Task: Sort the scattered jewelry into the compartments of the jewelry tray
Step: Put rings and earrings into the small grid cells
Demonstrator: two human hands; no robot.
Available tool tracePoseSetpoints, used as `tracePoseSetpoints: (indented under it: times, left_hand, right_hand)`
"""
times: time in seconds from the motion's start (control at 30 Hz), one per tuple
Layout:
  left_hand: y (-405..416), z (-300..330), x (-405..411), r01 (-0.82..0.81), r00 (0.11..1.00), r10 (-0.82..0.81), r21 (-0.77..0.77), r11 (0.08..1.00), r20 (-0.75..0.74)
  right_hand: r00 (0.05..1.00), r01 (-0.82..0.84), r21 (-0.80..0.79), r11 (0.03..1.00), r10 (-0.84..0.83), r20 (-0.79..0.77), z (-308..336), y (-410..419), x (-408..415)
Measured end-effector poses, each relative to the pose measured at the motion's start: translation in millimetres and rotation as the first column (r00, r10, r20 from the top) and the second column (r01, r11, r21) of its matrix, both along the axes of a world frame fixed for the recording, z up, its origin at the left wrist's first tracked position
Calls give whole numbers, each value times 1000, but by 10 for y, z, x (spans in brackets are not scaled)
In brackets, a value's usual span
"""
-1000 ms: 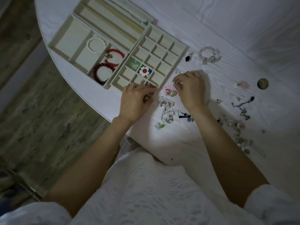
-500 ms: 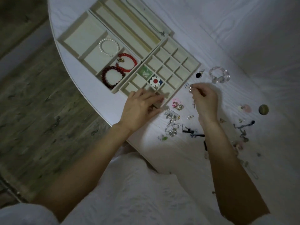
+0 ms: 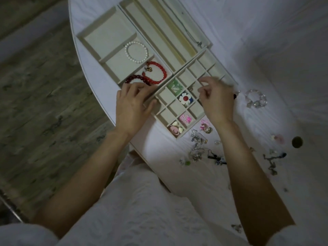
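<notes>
The beige grid tray [image 3: 166, 96] lies on the white table. Its cells hold a green piece [image 3: 174, 86], a white flower brooch [image 3: 185, 98], a pink piece [image 3: 185, 118], shell pieces [image 3: 175, 129] and a small metal piece [image 3: 190, 88]. My right hand [image 3: 216, 100] hovers over the grid, thumb and forefinger apart, just right of that small piece. My left hand [image 3: 133, 105] rests flat on the grid tray's left edge. Loose jewelry lies to the right: pink-gold earrings [image 3: 205, 126], a silver tangle [image 3: 197, 144] and a crystal bracelet [image 3: 255, 98].
A second tray [image 3: 106, 38] holds a pearl bracelet [image 3: 136, 52], a red bracelet [image 3: 156, 72] and a dark red one [image 3: 136, 79]. A long-slot tray [image 3: 159, 32] sits behind. A dark ball [image 3: 297, 142] and chains [image 3: 271, 162] lie at right. The table edge curves near my lap.
My right hand moved from the table onto the grid tray, and a small metal piece now lies in a cell. My left hand slid to the tray's left edge, uncovering the near cells.
</notes>
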State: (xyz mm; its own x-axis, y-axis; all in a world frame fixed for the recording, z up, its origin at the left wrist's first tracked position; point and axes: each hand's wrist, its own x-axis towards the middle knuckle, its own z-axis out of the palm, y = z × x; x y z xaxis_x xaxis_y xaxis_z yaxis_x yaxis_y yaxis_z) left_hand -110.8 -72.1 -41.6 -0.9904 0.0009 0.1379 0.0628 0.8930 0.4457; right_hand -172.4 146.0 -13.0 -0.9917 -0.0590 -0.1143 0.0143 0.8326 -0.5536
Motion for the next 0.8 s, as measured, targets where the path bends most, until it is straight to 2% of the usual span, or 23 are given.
tracePoseSetpoints:
  times: [0.07,0.13,0.33,0.53,0.63,0.8]
  left_hand:
    - [-6,-17,-7,0,1000,0,14,1000,4]
    - [-26,-33,-11,3,1000,-3,17,1000,7]
    - [-82,-48,-45,27,999,-27,11,1000,21]
    - [-80,-17,-92,39,998,-40,15,999,38]
    - [-70,-13,-82,36,998,-37,19,999,43]
    - [-68,7,-84,29,999,-30,30,999,41]
  right_hand:
    - [993,-5,130,992,20,-114,-2,43,28]
    - [984,-25,159,987,53,-173,-4,54,25]
    - [990,-87,151,985,102,-93,-12,-44,-150]
    - [977,-208,222,953,213,6,-11,-24,-234]
    - [968,-241,276,930,249,6,-43,-3,-219]
    - [966,-247,186,951,256,-23,-87,17,-180]
